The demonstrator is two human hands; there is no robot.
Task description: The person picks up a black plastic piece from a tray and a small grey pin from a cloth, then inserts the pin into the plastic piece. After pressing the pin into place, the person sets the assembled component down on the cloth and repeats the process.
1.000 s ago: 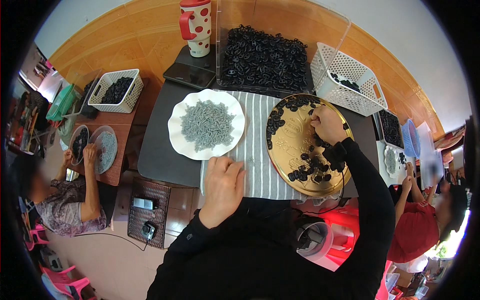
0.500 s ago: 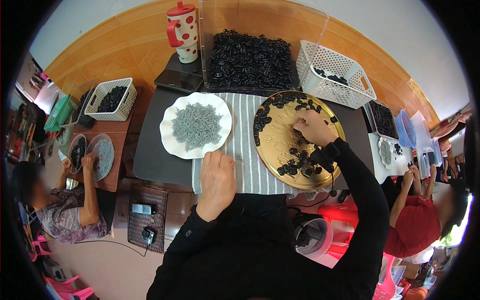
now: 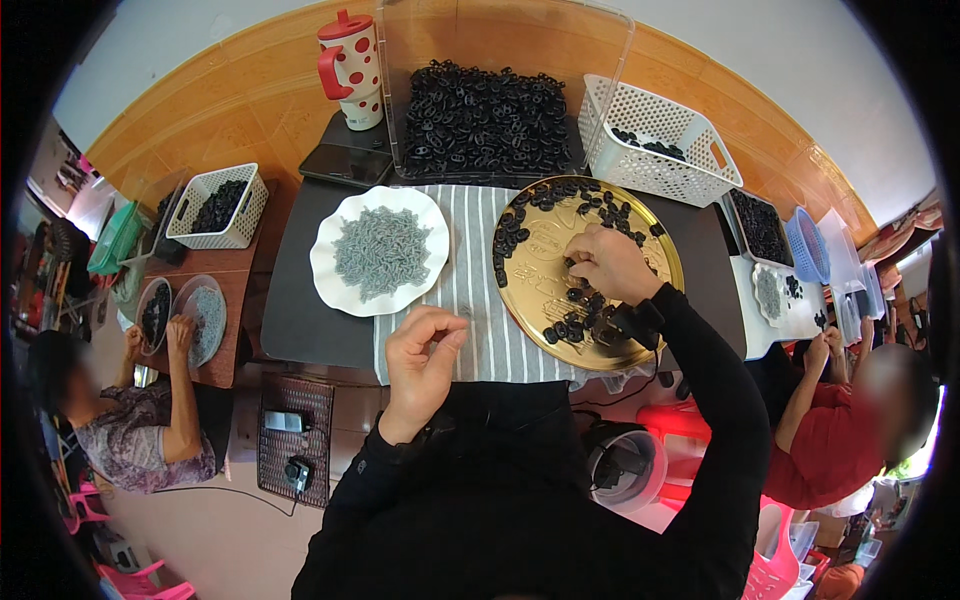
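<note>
While black parts (image 3: 568, 329) lie scattered on the gold tray (image 3: 530, 278), the right hand (image 3: 605, 265) appears pinched narrowly on one; the left hand (image 3: 420, 365) is curled over the striped cloth (image 3: 480, 285), contents, if any, unverifiable; lifting them singly, neighbours undisturbed, is judged sound practice

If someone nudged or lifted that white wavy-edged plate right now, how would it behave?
The white plate is probably stiff, as its wavy rim shows no sagging. Being broad and low, it seems more apt to slide than tip over. The small grey pieces heaped loosely in its middle would likely shift, perhaps spill, if it were tilted.
</note>
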